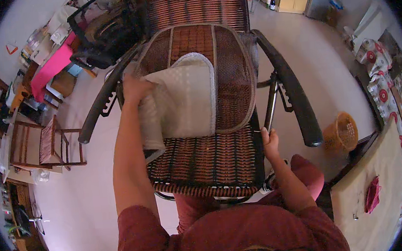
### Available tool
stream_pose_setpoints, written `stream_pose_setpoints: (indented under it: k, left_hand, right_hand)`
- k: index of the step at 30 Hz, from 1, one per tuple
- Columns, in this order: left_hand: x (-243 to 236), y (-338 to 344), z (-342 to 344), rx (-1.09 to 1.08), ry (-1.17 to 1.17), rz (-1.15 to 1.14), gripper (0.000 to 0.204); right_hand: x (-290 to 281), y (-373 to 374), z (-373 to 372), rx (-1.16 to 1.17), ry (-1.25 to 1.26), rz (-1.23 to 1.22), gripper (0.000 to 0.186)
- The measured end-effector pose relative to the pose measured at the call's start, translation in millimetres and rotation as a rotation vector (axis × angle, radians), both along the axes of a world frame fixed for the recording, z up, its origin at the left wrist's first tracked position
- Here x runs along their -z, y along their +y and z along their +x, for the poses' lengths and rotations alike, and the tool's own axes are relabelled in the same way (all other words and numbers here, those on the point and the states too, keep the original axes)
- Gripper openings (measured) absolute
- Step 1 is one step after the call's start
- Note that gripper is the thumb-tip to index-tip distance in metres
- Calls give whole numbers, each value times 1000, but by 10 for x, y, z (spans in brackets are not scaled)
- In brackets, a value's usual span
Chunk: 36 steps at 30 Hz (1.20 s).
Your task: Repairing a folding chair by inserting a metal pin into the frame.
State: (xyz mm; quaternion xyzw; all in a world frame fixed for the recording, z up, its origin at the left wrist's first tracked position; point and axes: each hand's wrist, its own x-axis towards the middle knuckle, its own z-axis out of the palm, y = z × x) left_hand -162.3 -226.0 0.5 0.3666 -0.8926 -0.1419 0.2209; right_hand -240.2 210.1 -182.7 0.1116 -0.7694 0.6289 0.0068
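A reclining chair with a woven brown seat (204, 166) stands in front of me. On it lies an oval brown mesh seat pad (238, 84) with a beaded centre panel. Over the pad's left part lies a cream cloth pad (189, 95), folded and rumpled, with pale scalloped edging. My left hand (136, 88) is closed on its left side by the left armrest; the fingertips are partly hidden. At the seat's right edge, my right hand (270, 142) is closed near the lower end of a metal strut (271, 102). What it grips is unclear.
Black armrests (296, 98) flank the seat. A black mesh chair (104, 31) stands behind left, a wooden folding chair (49, 143) further left. To the right are an orange basket (341, 133) and a beige-topped surface (360, 193) bearing a dark pink cloth (372, 195).
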Motion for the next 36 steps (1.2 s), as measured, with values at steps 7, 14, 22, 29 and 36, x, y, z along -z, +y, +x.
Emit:
stream_pose_setpoints:
  k: [7,14,22,29,36]
  left_hand:
    - [-57,165,318,232,209,709,68]
    - [-96,517,689,320,375,575,54]
    - [-1285,1055,1364,372,611,-40,41]
    - [-2160,258,2892,-15,856,78,52]
    - [-1847,-379,5090,-340,1064,398,47]
  right_hand:
    - [46,43,-38,-15,-17,132,30]
    - [117,1,-69,-110,4,-4,32]
    - [184,63,-180,-28,-67,190,33]
    - [-22,-25,-11,-101,-126,-90,32]
    - [13,7,-74,-54,-64,118,43]
